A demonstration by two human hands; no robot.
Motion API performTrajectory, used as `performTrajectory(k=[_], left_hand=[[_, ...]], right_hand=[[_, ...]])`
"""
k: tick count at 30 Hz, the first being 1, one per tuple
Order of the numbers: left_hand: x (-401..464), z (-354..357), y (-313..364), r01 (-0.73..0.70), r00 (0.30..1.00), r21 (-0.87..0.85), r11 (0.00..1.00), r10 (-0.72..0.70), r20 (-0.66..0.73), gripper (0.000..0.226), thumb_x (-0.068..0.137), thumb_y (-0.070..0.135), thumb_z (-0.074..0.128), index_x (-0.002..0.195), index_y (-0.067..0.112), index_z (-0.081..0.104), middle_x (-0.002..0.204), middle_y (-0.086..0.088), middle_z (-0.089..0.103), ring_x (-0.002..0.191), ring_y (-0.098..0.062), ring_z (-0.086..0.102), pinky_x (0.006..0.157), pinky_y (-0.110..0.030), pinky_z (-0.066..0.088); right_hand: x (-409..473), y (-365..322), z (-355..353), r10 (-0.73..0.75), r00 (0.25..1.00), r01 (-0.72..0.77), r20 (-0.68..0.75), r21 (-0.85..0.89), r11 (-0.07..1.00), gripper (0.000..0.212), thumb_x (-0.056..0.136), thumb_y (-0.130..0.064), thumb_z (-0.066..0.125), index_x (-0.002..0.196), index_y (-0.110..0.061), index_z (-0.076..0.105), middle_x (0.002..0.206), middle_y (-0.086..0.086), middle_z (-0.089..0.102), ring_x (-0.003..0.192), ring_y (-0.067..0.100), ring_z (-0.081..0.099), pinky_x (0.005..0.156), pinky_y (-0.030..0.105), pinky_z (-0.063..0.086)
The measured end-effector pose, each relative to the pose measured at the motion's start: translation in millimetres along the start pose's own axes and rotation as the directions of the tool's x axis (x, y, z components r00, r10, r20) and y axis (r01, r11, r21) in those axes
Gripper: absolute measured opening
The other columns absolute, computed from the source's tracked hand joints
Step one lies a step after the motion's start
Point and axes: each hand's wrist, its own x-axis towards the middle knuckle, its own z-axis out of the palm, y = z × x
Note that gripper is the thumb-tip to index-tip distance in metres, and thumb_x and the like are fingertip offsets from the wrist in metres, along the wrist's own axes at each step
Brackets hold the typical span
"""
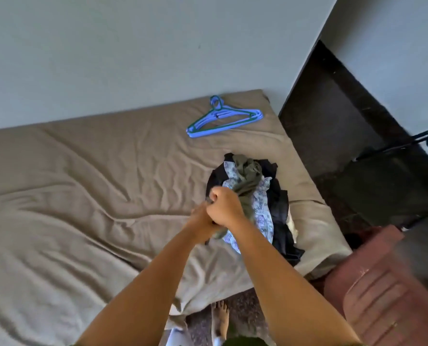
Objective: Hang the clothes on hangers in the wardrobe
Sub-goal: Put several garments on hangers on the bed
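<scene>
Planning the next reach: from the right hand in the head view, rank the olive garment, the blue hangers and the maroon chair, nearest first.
1. Olive garment: gripped by the right hand, on the clothes pile.
2. Maroon chair: lower right, beside the bed.
3. Blue hangers: at the bed's far end, near the wall.

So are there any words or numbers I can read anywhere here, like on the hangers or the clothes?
None can be read.
Blue hangers on the bed: no label or number shows.
Olive garment, gripped by the left hand and right hand: no writing shows.
White cloth with blue print in the clothes pile: a small pattern, not letters.
</scene>
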Motion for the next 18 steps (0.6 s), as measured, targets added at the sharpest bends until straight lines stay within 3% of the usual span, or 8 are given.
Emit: performTrajectory(k=[2, 4, 7, 9, 12, 15, 16, 18], left_hand=[[1.3, -44.7, 12.5, -0.042, 0.995, -0.206, 0.978, 0.022, -0.096, 0.031, 0.091, 0.011, 0.063, 0.121, 0.005, 0.058, 0.105, -0.005, 0.059, 0.1, -0.016, 0.056, 0.065, -0.007, 0.041], [0.0, -99.5, 18.2, -0.16, 0.962, -0.251, 0.955, 0.094, -0.257, 0.012, 0.088, 0.005, 0.066, 0.099, 0.009, 0.064, 0.089, -0.005, 0.063, 0.085, -0.013, 0.054, 0.066, -0.023, 0.044], [-15.8, -196.5, 23.2, -0.213, 0.887, -0.075, 0.974, 0.16, -0.434, 0.008, 0.089, 0.016, 0.066, 0.089, 0.008, 0.065, 0.081, -0.008, 0.066, 0.077, -0.018, 0.056, 0.069, -0.03, 0.04], [-36.9, -262.4, 32.0, -0.253, 0.814, 0.074, 0.965, 0.253, -0.523, 0.014, 0.085, 0.014, 0.066, 0.097, 0.008, 0.069, 0.087, -0.009, 0.067, 0.079, -0.02, 0.057, 0.074, -0.031, 0.044], [-75.3, -338.4, 41.2, -0.261, 0.662, 0.33, 0.907, 0.417, -0.623, 0.024, 0.075, 0.004, 0.063, 0.096, 0.013, 0.07, 0.09, -0.006, 0.064, 0.078, -0.02, 0.055, 0.073, -0.026, 0.04], [-104.6, -371.1, 45.8, -0.276, 0.567, 0.308, 0.91, 0.413, -0.712, 0.031, 0.075, -0.002, 0.057, 0.097, 0.017, 0.068, 0.092, 0.0, 0.063, 0.075, -0.017, 0.054, 0.071, -0.023, 0.04], [-107.9, -374.0, 46.2, -0.301, 0.586, 0.227, 0.926, 0.368, -0.722, 0.029, 0.077, 0.0, 0.056, 0.096, 0.019, 0.067, 0.088, 0.002, 0.063, 0.073, -0.015, 0.055, 0.067, -0.021, 0.041], [-101.3, -374.7, 40.8, -0.355, 0.754, -0.03, 0.934, 0.267, -0.601, 0.015, 0.081, 0.011, 0.061, 0.09, 0.022, 0.066, 0.079, -0.001, 0.064, 0.067, -0.015, 0.055, 0.061, -0.024, 0.044]], right_hand=[[1.7, -55.8, -34.1, -0.111, 0.987, 0.126, -0.114, 0.136, 0.983, 0.042, 0.073, 0.001, 0.06, 0.06, -0.02, 0.026, 0.058, -0.002, 0.033, 0.061, 0.021, 0.034, 0.055, 0.027, 0.025], [7.6, -100.7, -73.2, -0.173, 0.965, 0.213, -0.197, 0.208, 0.955, 0.044, 0.074, -0.007, 0.071, 0.062, -0.022, 0.031, 0.06, -0.005, 0.037, 0.065, 0.02, 0.038, 0.055, 0.027, 0.025], [3.0, -154.2, -135.1, -0.334, 0.915, 0.376, -0.226, 0.18, 0.909, 0.037, 0.069, -0.023, 0.083, 0.089, -0.02, 0.052, 0.082, -0.006, 0.055, 0.074, 0.014, 0.049, 0.06, 0.011, 0.034], [-0.3, -177.3, -166.5, -0.413, 0.905, 0.41, -0.1, -0.05, 0.911, 0.056, 0.065, -0.029, 0.086, 0.114, -0.023, 0.058, 0.096, -0.01, 0.059, 0.085, 0.009, 0.054, 0.066, 0.01, 0.037], [0.2, -202.3, -188.0, -0.435, 0.873, 0.386, -0.222, -0.231, 0.893, 0.023, 0.074, -0.032, 0.079, 0.087, -0.018, 0.067, 0.08, -0.005, 0.061, 0.079, 0.012, 0.056, 0.066, 0.027, 0.042], [1.1, -224.1, -192.0, -0.462, 0.695, 0.492, -0.551, -0.105, 0.864, 0.011, 0.076, -0.013, 0.055, 0.068, -0.011, 0.063, 0.06, -0.003, 0.052, 0.062, 0.009, 0.047, 0.055, 0.021, 0.037], [2.1, -228.7, -190.9, -0.44, 0.65, 0.511, -0.62, -0.073, 0.857, 0.015, 0.074, -0.011, 0.051, 0.072, -0.01, 0.066, 0.063, -0.002, 0.057, 0.063, 0.009, 0.049, 0.056, 0.019, 0.037], [13.2, -232.6, -184.6, -0.387, 0.648, 0.449, -0.655, -0.082, 0.89, 0.021, 0.075, -0.011, 0.051, 0.085, -0.013, 0.069, 0.076, 0.001, 0.065, 0.072, 0.014, 0.056, 0.062, 0.025, 0.043]])
